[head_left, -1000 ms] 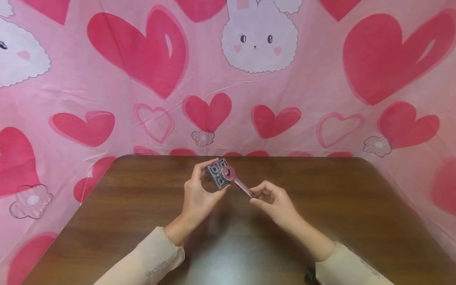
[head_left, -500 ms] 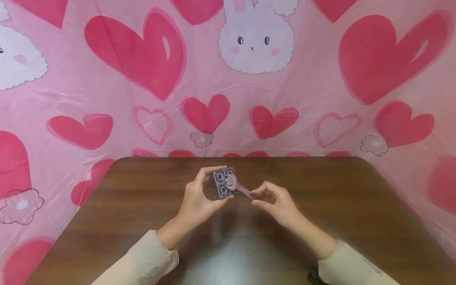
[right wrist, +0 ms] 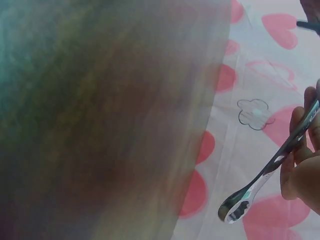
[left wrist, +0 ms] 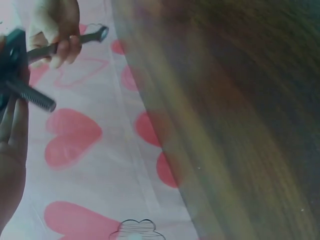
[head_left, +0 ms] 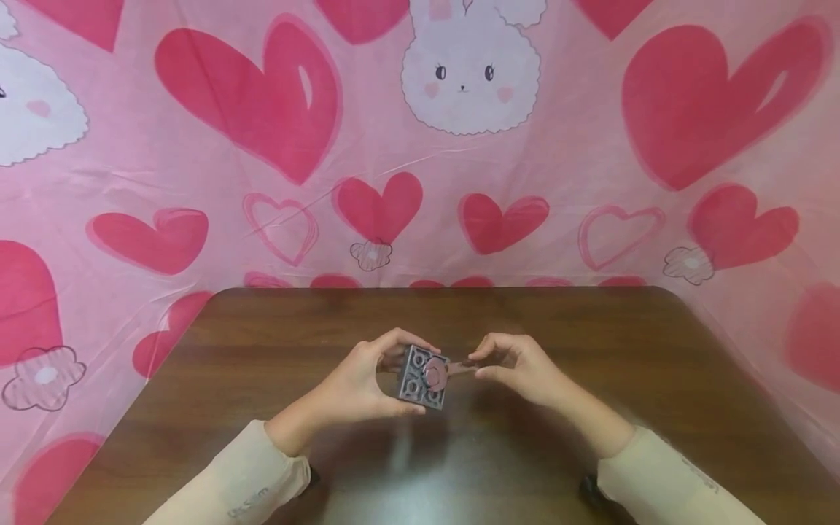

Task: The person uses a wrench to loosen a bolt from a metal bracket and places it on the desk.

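Note:
My left hand (head_left: pixel 357 379) holds a small grey block (head_left: pixel 412 386) by its edges, fingers on the far side and thumb on the near side. Round recesses mark the face turned to the head camera. From the block's other side juts a threaded bolt (left wrist: pixel 37 96), seen in the left wrist view. A metal wrench (right wrist: pixel 272 165) is pinched between the thumb and fingers of my right hand (head_left: pixel 525 368). One ring end of it lies against the block's face; what sits inside that ring is too blurred to tell. The wrench's other ring end sticks out past my right fingers.
Both hands are above a dark brown wooden table (head_left: pixel 262 350). Behind it hangs a pink cloth (head_left: pixel 564 160) with hearts and rabbits. A dark object (head_left: pixel 593 492) shows beside the right sleeve.
My left hand and the block have come down and slightly right, nearer to me. The wrench has swung from slanting down to the right to nearly level. My right hand has barely moved.

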The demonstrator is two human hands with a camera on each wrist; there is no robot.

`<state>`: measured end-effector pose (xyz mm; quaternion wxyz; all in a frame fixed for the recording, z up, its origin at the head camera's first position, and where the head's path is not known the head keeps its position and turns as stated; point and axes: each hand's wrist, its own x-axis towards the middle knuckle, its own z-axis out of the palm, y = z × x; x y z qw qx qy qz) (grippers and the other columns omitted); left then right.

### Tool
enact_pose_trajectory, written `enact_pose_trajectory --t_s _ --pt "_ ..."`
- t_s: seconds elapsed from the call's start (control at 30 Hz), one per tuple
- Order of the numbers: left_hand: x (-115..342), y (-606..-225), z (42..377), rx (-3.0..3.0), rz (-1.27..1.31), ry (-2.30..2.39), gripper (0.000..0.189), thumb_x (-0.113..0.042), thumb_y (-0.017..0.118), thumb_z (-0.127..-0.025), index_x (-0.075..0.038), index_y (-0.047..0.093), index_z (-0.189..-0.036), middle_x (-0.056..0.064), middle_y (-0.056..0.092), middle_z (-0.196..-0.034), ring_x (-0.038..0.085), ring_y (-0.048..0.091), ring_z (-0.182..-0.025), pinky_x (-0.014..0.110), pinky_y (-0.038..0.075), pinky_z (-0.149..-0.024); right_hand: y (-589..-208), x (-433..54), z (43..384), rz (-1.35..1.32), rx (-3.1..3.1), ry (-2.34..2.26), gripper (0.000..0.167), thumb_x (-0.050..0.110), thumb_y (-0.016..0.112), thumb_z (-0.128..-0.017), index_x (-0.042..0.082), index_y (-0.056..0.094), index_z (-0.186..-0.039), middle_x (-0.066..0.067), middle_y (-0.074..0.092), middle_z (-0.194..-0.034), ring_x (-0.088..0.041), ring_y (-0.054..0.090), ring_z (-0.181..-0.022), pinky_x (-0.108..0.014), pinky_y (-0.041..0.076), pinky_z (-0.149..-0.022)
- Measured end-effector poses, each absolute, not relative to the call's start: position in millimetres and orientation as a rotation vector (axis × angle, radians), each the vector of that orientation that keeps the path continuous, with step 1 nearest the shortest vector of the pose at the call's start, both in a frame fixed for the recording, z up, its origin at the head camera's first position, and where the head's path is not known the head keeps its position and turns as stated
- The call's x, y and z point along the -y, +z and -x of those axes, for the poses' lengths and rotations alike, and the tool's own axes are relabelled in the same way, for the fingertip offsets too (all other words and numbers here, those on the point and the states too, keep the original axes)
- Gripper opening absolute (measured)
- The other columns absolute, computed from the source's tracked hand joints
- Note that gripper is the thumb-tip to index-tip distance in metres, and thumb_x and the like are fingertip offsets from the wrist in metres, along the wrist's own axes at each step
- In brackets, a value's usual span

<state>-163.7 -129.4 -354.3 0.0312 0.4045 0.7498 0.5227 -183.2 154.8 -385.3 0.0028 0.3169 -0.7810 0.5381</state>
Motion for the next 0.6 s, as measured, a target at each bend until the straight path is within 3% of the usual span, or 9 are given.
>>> enact_pose_trajectory --t_s 0.23,0.47,0.6 --pt "128.6 -346.9 162.3 -2.187 -1.324 1.350 0.067 -0.010 0.089 -0.070 -0.013 0.053 -0.126 0.003 0.074 -0.107 0.007 0.070 -0.098 0.027 0.059 -0.089 -378.2 -158.8 189.3 -1.204 2.396 1.510 0.015 0.000 0.078 -0.080 0.007 0.073 -0.093 -0.008 0.072 -0.093 -0.010 0.063 -0.094 -0.025 0.054 -0.088" --pt "126.8 -347.6 162.9 -2.132 -1.373 1.189 0.064 -0.016 0.089 -0.072 -0.011 0.054 -0.125 0.003 0.074 -0.108 0.004 0.068 -0.100 0.024 0.057 -0.092 -377.1 -157.4 194.1 -1.369 2.326 1.357 0.016 0.003 0.080 -0.079 0.010 0.074 -0.092 -0.002 0.070 -0.088 -0.012 0.061 -0.087 -0.030 0.053 -0.077" --pt "126.1 -349.0 163.1 -2.121 -1.366 1.201 0.065 -0.015 0.089 -0.071 -0.010 0.054 -0.125 0.003 0.074 -0.108 0.004 0.068 -0.101 0.024 0.056 -0.093 -378.1 -159.4 196.0 -1.360 2.345 1.295 0.016 0.006 0.081 -0.079 0.013 0.074 -0.092 0.001 0.070 -0.089 -0.012 0.061 -0.089 -0.028 0.052 -0.079"
